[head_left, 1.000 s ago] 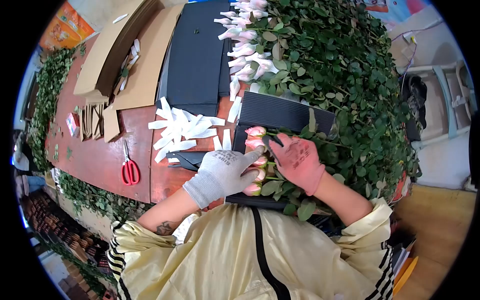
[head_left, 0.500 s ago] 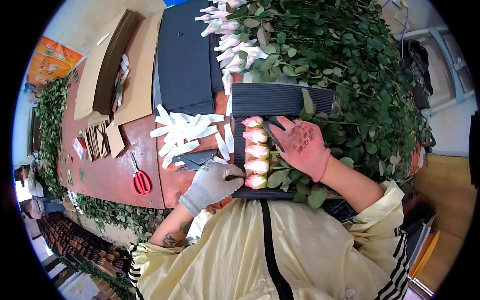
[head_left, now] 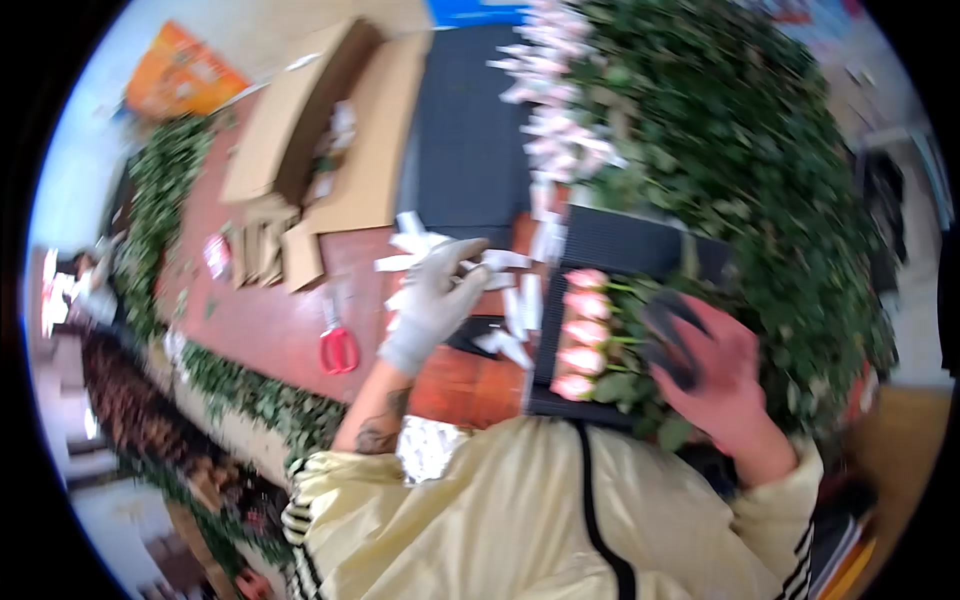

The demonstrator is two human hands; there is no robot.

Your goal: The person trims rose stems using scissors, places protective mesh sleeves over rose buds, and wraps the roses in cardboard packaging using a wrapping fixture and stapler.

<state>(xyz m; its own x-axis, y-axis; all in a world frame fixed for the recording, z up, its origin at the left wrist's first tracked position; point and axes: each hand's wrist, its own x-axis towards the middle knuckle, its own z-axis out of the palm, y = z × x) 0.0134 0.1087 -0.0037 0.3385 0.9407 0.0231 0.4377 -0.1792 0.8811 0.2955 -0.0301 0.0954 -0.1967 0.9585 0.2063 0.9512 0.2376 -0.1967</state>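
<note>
Five pink roses would be a count, so: several pink roses (head_left: pixel 583 333) lie in a column on the black corrugated sheet (head_left: pixel 545 375), their green stems and leaves pointing right. My right hand (head_left: pixel 708 365), in a red glove with dark fingertips, hovers over the stems and leaves, fingers apart and blurred, with nothing visible in it. My left hand (head_left: pixel 435 305), in a pale grey glove, is above the scattered white strips (head_left: pixel 515 310). Its thumb and fingers are spread, with white strips visible behind the gap. A dark flat tool (head_left: pixel 475 335) lies partly hidden beside it.
Red-handled scissors (head_left: pixel 339 350) lie on the reddish table (head_left: pixel 270 330). Behind are cardboard sheets (head_left: pixel 365 150) and a stack of black sheets (head_left: pixel 470 130). Wrapped pink roses (head_left: pixel 555 90) and a large heap of leafy stems (head_left: pixel 730 150) fill the back right.
My left hand has left the sheet's near edge by the roses and moved out over the white strips. My right hand has drawn back from the blooms toward the stems. The view has shifted.
</note>
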